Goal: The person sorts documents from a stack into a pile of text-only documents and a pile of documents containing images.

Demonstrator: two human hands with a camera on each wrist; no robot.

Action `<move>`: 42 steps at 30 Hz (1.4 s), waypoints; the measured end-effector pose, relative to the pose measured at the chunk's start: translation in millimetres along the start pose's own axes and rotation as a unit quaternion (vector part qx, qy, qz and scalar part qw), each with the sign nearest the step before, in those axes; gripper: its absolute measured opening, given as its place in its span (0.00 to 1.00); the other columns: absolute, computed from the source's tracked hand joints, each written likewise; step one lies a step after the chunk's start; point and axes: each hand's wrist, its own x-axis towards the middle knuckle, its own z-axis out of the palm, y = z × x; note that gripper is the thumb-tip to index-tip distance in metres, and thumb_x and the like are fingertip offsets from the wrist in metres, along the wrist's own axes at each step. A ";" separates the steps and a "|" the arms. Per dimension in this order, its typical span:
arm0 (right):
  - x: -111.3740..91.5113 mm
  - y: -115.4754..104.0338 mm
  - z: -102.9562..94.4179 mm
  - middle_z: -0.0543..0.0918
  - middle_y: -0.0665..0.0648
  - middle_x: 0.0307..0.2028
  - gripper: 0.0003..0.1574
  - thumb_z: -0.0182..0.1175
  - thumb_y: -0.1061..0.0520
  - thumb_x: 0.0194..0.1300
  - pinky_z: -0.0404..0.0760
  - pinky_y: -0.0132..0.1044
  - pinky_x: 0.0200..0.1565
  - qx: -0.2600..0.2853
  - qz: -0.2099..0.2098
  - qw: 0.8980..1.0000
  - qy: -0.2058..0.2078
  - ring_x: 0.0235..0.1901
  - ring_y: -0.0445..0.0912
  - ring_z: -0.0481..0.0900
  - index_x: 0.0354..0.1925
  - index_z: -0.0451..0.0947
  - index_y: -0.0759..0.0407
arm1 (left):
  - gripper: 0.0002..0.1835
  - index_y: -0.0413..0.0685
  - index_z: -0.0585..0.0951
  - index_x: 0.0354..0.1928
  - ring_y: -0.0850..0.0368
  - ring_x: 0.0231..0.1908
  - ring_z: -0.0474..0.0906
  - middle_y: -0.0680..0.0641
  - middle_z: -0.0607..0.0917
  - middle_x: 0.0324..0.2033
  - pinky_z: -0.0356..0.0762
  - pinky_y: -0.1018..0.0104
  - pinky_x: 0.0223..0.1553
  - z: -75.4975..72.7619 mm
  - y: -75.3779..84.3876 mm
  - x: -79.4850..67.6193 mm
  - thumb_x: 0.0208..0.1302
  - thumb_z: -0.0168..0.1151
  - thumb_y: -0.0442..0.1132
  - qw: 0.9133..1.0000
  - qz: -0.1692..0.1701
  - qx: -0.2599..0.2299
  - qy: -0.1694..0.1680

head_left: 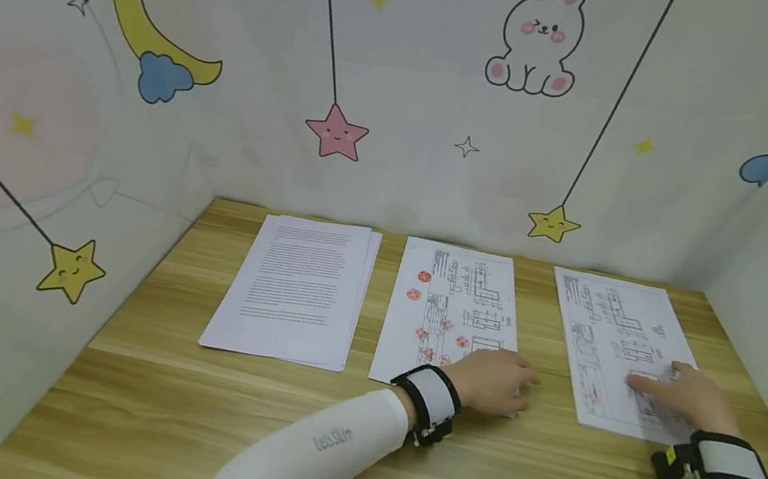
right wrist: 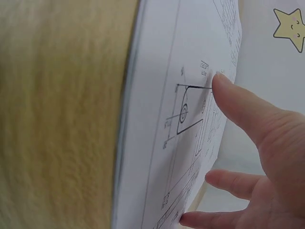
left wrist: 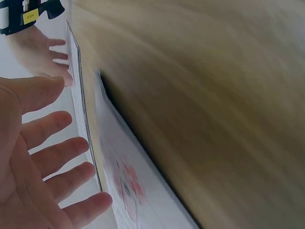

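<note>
My left hand [head_left: 493,379] is over the near right corner of the middle stack of papers [head_left: 409,328], which bears line drawings and red stamps. In the left wrist view its fingers [left wrist: 62,148] are spread and straight, beside the stack's edge. At the right, my right hand [head_left: 698,398] lies over the near right part of another stack of drawing sheets [head_left: 604,341]. Its thumb [right wrist: 243,105] reaches over the printed drawing, while the other fingers stretch out near the far side of the sheet. Nothing is gripped in either hand.
A third stack, of pages with typed text [head_left: 299,277], lies at the left with its sheets slightly offset. All sit on a wood-grain table [head_left: 245,407]. A white printed backdrop [head_left: 405,186] encloses the table's back and sides.
</note>
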 end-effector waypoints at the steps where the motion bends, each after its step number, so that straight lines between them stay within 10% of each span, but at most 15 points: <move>1: -1.0 -0.7 0.6 0.55 0.89 0.63 0.75 0.60 0.26 0.59 0.71 0.68 0.55 0.000 0.003 1.000 0.008 0.53 0.74 0.64 0.70 0.42 0.84 | 0.24 0.63 0.74 0.67 0.64 0.67 0.71 0.59 0.76 0.66 0.70 0.72 0.65 0.3 3.6 1.1 0.72 0.55 0.54 1.000 0.004 0.001 -0.004; 16: 2.3 2.9 -3.6 0.56 0.89 0.63 0.82 0.71 0.27 0.47 0.72 0.65 0.52 0.012 0.006 1.000 0.022 0.51 0.73 0.66 0.70 0.43 0.84 | 0.26 0.73 0.70 0.69 0.70 0.70 0.63 0.65 0.68 0.70 0.61 0.78 0.68 16.1 49.0 32.1 0.70 0.53 0.59 0.997 0.014 0.050 -0.056; 42: -8.5 -3.6 -1.9 0.64 0.83 0.62 0.49 0.63 0.46 0.62 0.71 0.60 0.47 0.023 0.070 0.989 0.131 0.50 0.71 0.68 0.69 0.58 0.76 | 0.28 0.75 0.64 0.72 0.69 0.77 0.50 0.65 0.58 0.76 0.52 0.68 0.76 20.7 54.2 37.6 0.72 0.49 0.61 0.995 0.006 0.045 -0.087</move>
